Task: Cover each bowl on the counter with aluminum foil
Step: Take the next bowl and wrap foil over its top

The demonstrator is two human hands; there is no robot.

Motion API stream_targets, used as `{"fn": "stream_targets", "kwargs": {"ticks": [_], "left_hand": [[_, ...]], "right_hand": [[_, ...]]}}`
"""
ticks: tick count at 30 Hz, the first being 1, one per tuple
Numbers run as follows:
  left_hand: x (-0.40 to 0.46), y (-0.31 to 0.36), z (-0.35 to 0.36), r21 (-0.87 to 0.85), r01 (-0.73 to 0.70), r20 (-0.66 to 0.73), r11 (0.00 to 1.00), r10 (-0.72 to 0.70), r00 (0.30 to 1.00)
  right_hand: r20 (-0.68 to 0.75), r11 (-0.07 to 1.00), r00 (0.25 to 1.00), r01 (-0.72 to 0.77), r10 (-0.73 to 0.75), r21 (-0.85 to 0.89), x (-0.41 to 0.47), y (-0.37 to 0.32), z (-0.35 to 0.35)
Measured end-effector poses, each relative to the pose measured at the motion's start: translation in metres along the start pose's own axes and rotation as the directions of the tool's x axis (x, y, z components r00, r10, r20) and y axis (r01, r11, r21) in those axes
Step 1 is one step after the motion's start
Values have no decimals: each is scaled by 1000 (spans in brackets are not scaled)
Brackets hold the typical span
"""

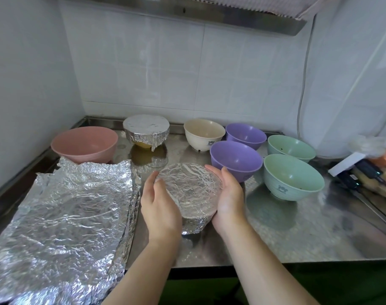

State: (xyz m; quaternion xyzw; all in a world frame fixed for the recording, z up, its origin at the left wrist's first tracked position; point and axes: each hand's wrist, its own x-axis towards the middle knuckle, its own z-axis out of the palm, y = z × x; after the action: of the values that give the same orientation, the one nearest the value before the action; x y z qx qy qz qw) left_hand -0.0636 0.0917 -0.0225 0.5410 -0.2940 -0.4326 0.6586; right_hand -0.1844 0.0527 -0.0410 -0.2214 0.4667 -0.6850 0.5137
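— Two bowls are wearing foil so far, as we are reading it: the covered bowl at the back [146, 131], standing between the pink bowl [84, 143] and the cream bowl [204, 134], and the foil-covered bowl [187, 190] we are working on at the front of the steel counter [297, 234].

— So which step are we sitting in?

— We are judging it as the crimping step. Our left hand [160, 208] is cupping the near-left side of that bowl and our right hand [228, 199] is curling round its right side — both are clasping it, fingers bent against the foil skirt, pressing it under the rim.

— And the foil on top?

— It is lying flat and wrinkled across the mouth, with a loose flap hanging at the near side between our wrists.

— What is the next move asking of us?

— We are thinking that flap needs tucking in; then the bowl wants setting aside, and a fresh sheet needs lifting from the foil stack [62, 216] lying just left of our hands. Six bowls are waiting uncovered: the pink one, the cream one, the near purple bowl [236, 158], the far purple bowl [246, 134], the near green bowl [293, 176] and the far green bowl [291, 147].

— Any care needed?

— The sheets are looking thin and creased — we are expecting them to tear if pulled hard.
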Motion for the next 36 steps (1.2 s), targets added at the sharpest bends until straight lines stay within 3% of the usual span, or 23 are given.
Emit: {"fn": "stream_targets", "kwargs": {"ticks": [17,28,36], "left_hand": [[8,5,-11,159,-32,115,987,14,993],[50,30,-23,240,-60,333,969,-24,943],[51,25,-20,347,-123,297,930,16,955]], "right_hand": [[-21,1000,999,26,-26,-16,-4,-1,6],[98,997,993,-67,69,-22,-3,-3,11],[90,998,995,-26,30,-51,2,0,14]]}}
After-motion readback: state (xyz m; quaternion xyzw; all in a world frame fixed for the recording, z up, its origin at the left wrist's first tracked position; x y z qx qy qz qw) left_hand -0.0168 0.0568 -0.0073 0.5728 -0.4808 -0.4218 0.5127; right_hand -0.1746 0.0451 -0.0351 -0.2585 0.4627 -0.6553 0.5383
